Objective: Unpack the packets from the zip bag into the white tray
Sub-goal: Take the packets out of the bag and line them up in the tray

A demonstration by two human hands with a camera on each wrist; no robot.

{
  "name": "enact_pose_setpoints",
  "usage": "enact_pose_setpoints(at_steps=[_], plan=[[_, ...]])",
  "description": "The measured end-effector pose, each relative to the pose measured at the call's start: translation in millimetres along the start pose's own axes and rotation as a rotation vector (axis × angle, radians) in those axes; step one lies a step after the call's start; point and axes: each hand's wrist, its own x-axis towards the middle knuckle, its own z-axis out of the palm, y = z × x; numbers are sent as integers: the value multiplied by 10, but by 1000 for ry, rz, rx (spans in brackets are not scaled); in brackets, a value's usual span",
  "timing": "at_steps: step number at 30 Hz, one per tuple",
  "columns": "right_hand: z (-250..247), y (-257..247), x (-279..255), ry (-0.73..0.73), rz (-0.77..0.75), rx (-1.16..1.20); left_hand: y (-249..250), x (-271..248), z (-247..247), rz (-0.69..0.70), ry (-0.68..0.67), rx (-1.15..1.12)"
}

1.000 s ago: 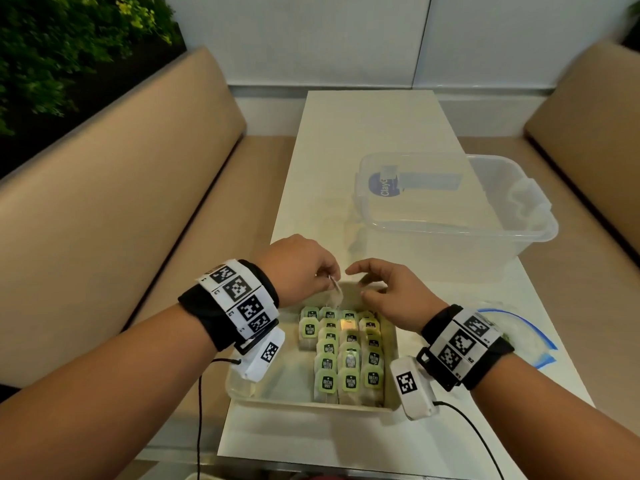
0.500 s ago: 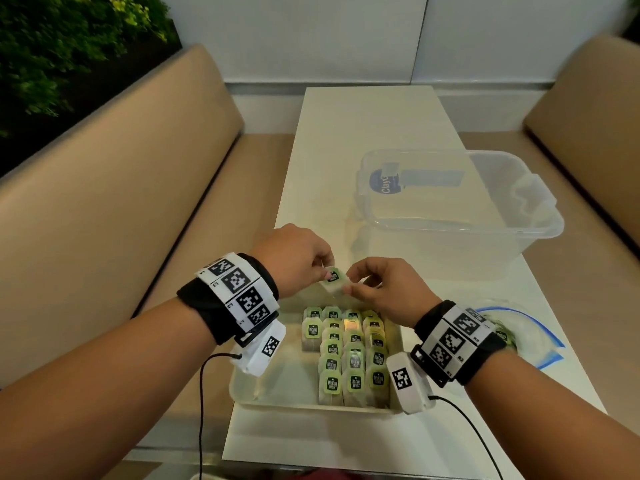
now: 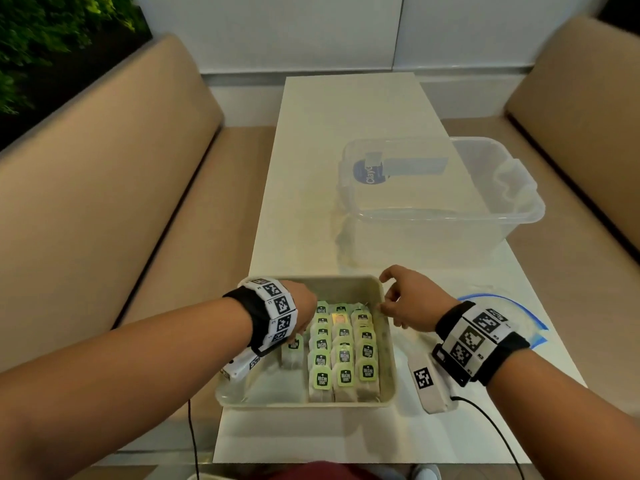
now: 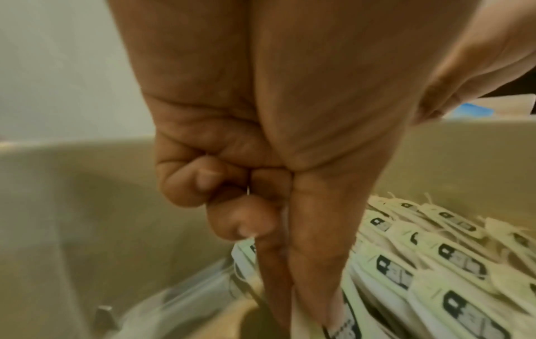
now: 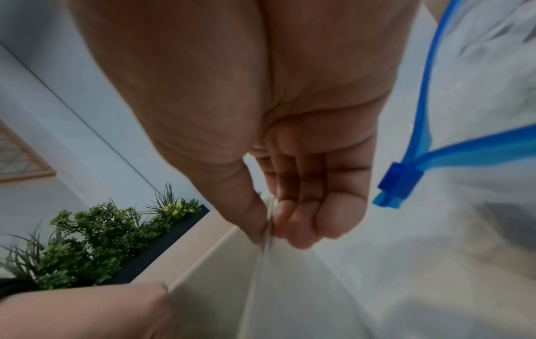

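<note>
Though not yet finished, looks well advanced from the head view. Three full rows of packets [image 3: 343, 355] already laid flat inside the white tray [image 3: 346, 289], filling its right half. Starting a fourth row against their left side: left hand [image 3: 304, 313] reaching down into the tray, setting one more packet [image 3: 292, 351] there. Leaves the tray's left part bare, so room for more. Right hand [image 3: 408, 299] hovering over the tray's far right corner, fingers curled. Zip bag [image 3: 519, 315] lying on the table [image 3: 346, 133] right of the tray, mostly hidden by the right wrist; cannot tell how many packets remain in it. Reads "McCoy teas" on the green tags; one tag near the tray's far end orange and unreadable. Beyond the tray, a clear box [image 3: 443, 188] with a blue sticker [image 3: 369, 173] showing "Clay" and no more.

From the left wrist: left hand [image 4: 290, 160] with thumb and forefinger stretched down, pinching the packet [image 4: 301, 312] low inside the tray [image 4: 72, 183]; other fingers [image 4: 203, 181] tucked in. Laid packets [image 4: 435, 263] right beside it, tag print too blurred to read.

From the right wrist: right hand [image 5: 290, 160] with fingers [image 5: 330, 220] loosely bent and thumb close against them; cannot tell whether anything thin is pinched. Zip bag [image 5: 478, 91] on the far side of the hand from the tray, blue zip track unfastened, slider [image 5: 397, 183] at its end, contents a blur.
</note>
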Motion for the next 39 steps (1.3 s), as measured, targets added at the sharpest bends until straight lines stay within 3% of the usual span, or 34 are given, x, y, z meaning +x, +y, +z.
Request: enact_pose_setpoints(at_steps=[3, 6, 9, 13, 16, 19, 24, 31, 35, 39], plan=[[25, 38, -1, -2, -40, 30, 28, 62, -23, -59, 63, -35], [40, 68, -1, -7, -60, 43, 10, 230, -5, -95, 7, 3], [37, 100, -21, 3, -74, 43, -240, 896, 410, -131, -67, -33], [-102, 238, -130, 48, -86, 107, 59, 73, -162, -183, 109, -84], [-379, 410, -254, 133, -103, 89, 324, -344, -611, -140, 281, -198], [-671, 621, -392, 267, -133, 29, 677, -424, -902, 0, 406, -346], [-970, 1122, -548, 401, -129, -93, 1503, -129, -1204, 140, 445, -411], [-942, 1690, -557, 99, -63, -271, 2175, 557, -975, -25, 307, -454], [-879, 1864, -495, 39, -12, -229, 2267, 649, -872, -67, 383, -633], [-876, 1966, -455, 10, -66, -165, 2296, 671, -794, -7, 470, -885]])
